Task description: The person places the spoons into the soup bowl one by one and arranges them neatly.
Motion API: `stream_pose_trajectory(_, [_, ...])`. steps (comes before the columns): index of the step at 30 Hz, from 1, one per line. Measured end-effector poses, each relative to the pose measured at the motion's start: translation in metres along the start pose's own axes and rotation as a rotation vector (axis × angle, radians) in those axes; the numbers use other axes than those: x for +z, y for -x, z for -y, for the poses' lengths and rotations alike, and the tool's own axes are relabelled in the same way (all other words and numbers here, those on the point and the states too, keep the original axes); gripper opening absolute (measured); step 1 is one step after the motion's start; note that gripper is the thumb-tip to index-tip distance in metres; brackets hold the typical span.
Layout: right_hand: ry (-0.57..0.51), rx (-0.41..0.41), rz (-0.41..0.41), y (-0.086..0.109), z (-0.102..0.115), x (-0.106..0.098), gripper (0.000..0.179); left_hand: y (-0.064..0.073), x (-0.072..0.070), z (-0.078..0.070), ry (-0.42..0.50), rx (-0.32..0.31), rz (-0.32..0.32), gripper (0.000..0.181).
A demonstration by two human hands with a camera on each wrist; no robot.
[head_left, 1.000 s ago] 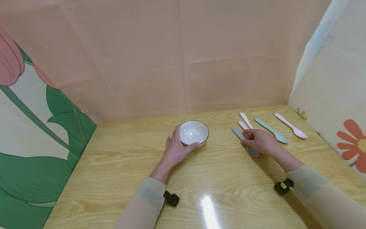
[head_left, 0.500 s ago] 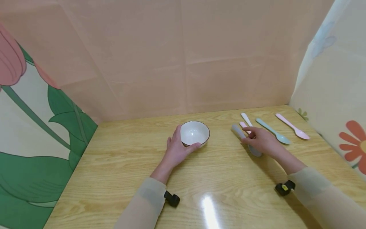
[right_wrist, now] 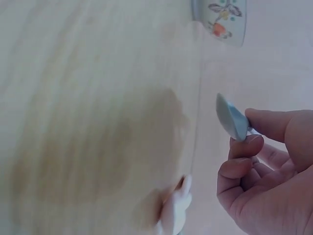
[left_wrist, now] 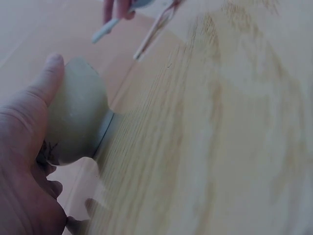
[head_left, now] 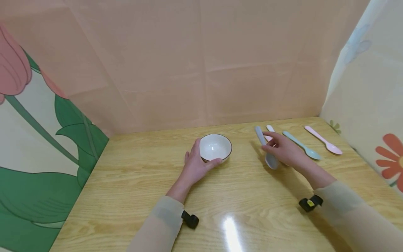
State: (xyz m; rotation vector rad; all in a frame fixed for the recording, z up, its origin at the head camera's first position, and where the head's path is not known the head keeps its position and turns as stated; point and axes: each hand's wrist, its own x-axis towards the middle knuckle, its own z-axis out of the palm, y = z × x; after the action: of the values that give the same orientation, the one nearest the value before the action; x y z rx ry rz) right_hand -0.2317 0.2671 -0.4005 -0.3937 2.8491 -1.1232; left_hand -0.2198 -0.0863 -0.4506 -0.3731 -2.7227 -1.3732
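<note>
- Right hand (head_left: 284, 148) had its grip pinched on the gray spoon (head_left: 271, 161) – thumb and fingers on the handle, spoon held just above the counter (head_left: 141, 175), bowl end toward the person.
- Left hand (head_left: 195, 162) had its grip around the white bowl (head_left: 215, 147), thumb on the near side, fingers along its left. Bowl sat upright on the counter, dark rim, little floral print outside in the right wrist view.
- Right by the right hand – a white spoon (head_left: 270, 128) and a short pink spoon (head_left: 268, 138), both partly hidden.
- Next over, a teal spoon (head_left: 301, 145), then another pink spoon (head_left: 323, 140) furthest right.
- Behind everything hung a peach backdrop (head_left: 157, 63).
</note>
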Motion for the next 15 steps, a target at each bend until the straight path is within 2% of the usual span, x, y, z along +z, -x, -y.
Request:
stream_pose_trajectory(8, [-0.139,0.025,0.018,-0.01,0.023,0.004,0.072,0.0,0.001,0.002,-0.001,0.012,-0.008,0.112])
stream_pose_trajectory(11, [-0.182,0.023,0.004,-0.014,0.031,0.007,0.073,0.0,0.0,0.002,0.007,0.021,-0.015,0.11])
stream_pose_trajectory(15, [-0.19,0.011,-0.029,-0.021,0.042,0.01,0.074,0.0,0.0,0.001,0.01,0.03,-0.023,0.108])
